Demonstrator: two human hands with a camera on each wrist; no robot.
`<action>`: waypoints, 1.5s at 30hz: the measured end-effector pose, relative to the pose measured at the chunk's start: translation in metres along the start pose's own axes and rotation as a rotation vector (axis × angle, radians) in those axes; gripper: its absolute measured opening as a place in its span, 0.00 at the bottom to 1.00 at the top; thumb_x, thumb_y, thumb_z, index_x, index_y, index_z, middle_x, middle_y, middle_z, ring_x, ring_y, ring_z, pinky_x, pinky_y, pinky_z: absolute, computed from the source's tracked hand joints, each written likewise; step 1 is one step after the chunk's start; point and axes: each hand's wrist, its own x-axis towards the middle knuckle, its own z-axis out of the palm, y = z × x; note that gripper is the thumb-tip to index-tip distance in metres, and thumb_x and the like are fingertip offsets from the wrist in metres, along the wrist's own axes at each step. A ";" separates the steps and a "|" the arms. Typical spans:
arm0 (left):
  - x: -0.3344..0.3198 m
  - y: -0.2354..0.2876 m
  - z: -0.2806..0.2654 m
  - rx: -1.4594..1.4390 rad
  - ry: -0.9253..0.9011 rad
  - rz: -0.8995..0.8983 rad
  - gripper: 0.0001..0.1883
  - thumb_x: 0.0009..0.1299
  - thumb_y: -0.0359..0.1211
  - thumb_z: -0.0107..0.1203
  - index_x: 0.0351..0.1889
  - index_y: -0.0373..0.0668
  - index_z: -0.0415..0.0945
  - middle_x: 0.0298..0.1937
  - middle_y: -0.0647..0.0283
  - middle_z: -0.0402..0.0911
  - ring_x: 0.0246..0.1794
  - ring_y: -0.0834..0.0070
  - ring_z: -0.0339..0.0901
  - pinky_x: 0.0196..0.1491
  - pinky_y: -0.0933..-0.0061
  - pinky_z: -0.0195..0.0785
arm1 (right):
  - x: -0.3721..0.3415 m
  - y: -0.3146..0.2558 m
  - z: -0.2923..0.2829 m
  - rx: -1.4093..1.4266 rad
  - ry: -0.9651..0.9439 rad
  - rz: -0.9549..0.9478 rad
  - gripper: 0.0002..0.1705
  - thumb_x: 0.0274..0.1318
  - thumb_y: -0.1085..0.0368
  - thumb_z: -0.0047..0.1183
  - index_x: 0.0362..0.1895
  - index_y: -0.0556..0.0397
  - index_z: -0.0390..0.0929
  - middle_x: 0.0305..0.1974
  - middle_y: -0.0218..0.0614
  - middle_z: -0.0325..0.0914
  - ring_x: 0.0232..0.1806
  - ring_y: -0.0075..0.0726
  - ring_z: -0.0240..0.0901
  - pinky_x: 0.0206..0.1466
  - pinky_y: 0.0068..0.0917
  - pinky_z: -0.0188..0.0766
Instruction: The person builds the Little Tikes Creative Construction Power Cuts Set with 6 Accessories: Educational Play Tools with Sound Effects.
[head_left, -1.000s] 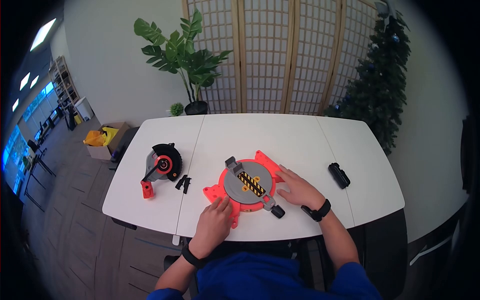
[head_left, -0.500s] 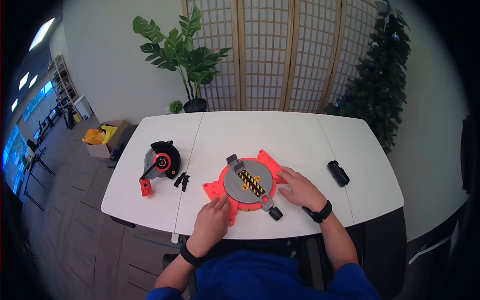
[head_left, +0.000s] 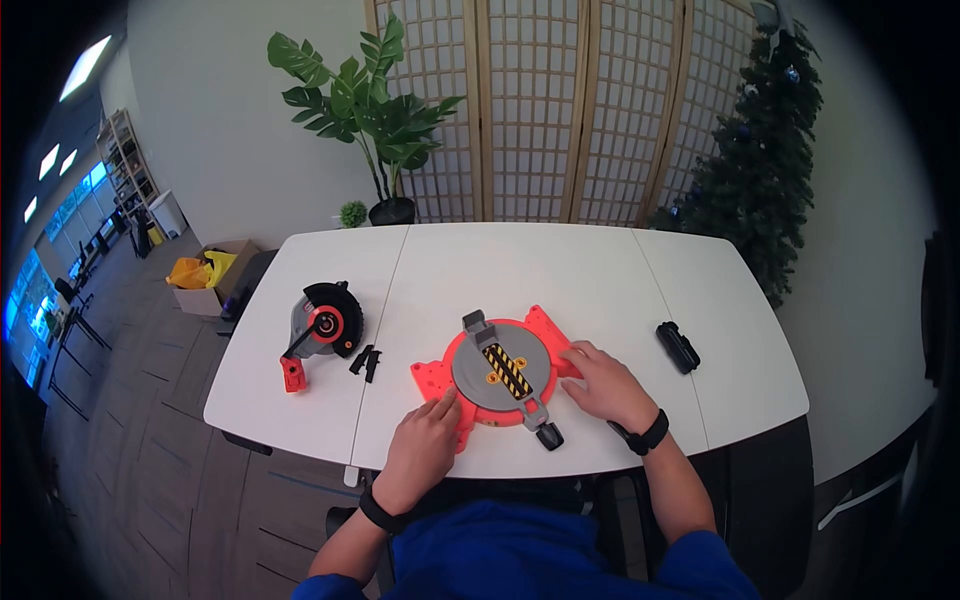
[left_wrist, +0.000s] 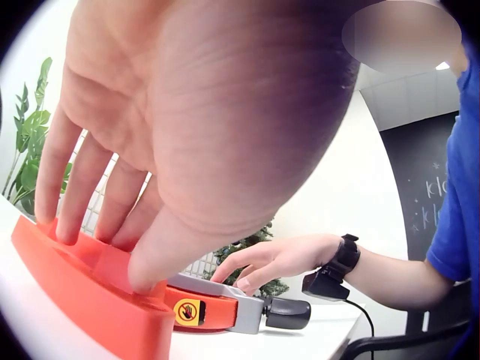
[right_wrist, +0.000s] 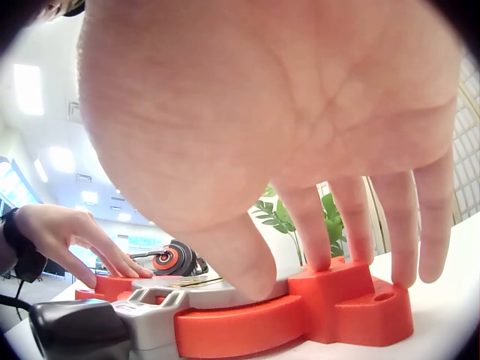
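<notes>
A toy miter saw base (head_left: 475, 362) lies on the table, red-orange with a round grey turntable (head_left: 470, 385), a black-and-yellow striped slot and a grey arm ending in a black knob (head_left: 549, 436). My left hand (head_left: 422, 448) rests its fingertips on the base's left wing (left_wrist: 90, 289), the fingers fairly straight. On the other side, my right hand (head_left: 608, 387) touches the right wing (right_wrist: 375, 319) with extended fingers, its thumb close over the turntable's edge. The toy saw head (head_left: 325, 325), with its black blade guard and red handle, stands at the left.
Two small black pieces (head_left: 366, 363) lie between the saw head and the base. A black object (head_left: 678, 347) is on the right part of the white table (head_left: 560, 270). Behind the table are a potted plant (head_left: 390, 212), a folding screen (head_left: 530, 120) and a decorated tree (head_left: 750, 180).
The base has shifted slightly right and turned a little clockwise, its knob swinging toward the near edge. Both hands keep touching its wings, the right one moving slightly with it.
</notes>
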 end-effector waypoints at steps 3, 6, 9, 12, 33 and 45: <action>-0.001 -0.002 0.001 -0.012 0.005 0.004 0.23 0.65 0.24 0.58 0.59 0.29 0.78 0.71 0.45 0.79 0.63 0.50 0.82 0.62 0.55 0.78 | -0.005 0.001 0.002 -0.008 0.059 -0.039 0.24 0.66 0.59 0.62 0.62 0.55 0.78 0.63 0.43 0.75 0.58 0.53 0.78 0.61 0.46 0.79; -0.002 -0.002 0.001 -0.021 0.012 0.007 0.22 0.65 0.24 0.58 0.59 0.29 0.78 0.71 0.45 0.79 0.63 0.50 0.82 0.62 0.55 0.78 | -0.012 -0.001 0.000 -0.005 0.093 -0.052 0.22 0.64 0.61 0.64 0.59 0.55 0.80 0.58 0.41 0.77 0.56 0.51 0.78 0.58 0.45 0.80; -0.002 -0.003 -0.001 -0.031 0.010 0.008 0.22 0.65 0.23 0.57 0.59 0.30 0.78 0.72 0.45 0.79 0.62 0.50 0.82 0.62 0.55 0.78 | -0.016 -0.005 -0.004 -0.028 0.086 -0.027 0.21 0.63 0.61 0.66 0.56 0.55 0.80 0.54 0.40 0.77 0.56 0.50 0.77 0.58 0.45 0.80; -0.001 -0.004 -0.001 -0.030 0.006 0.023 0.21 0.66 0.23 0.56 0.59 0.30 0.78 0.71 0.45 0.79 0.61 0.51 0.82 0.61 0.55 0.78 | -0.020 -0.008 -0.007 -0.036 0.070 0.007 0.21 0.62 0.61 0.68 0.55 0.56 0.81 0.51 0.40 0.77 0.55 0.50 0.77 0.57 0.44 0.80; 0.000 -0.007 -0.002 -0.035 -0.002 0.029 0.20 0.65 0.21 0.55 0.56 0.30 0.79 0.70 0.46 0.80 0.58 0.51 0.83 0.60 0.54 0.78 | -0.030 -0.002 -0.002 0.027 0.106 0.006 0.25 0.57 0.59 0.74 0.55 0.54 0.83 0.47 0.40 0.81 0.49 0.46 0.81 0.54 0.39 0.79; 0.000 -0.005 -0.003 -0.036 -0.003 0.022 0.19 0.66 0.23 0.56 0.56 0.30 0.79 0.70 0.46 0.80 0.58 0.51 0.83 0.60 0.54 0.79 | -0.031 -0.001 -0.002 0.039 0.094 0.018 0.25 0.57 0.58 0.74 0.55 0.54 0.82 0.48 0.40 0.81 0.48 0.47 0.81 0.54 0.39 0.80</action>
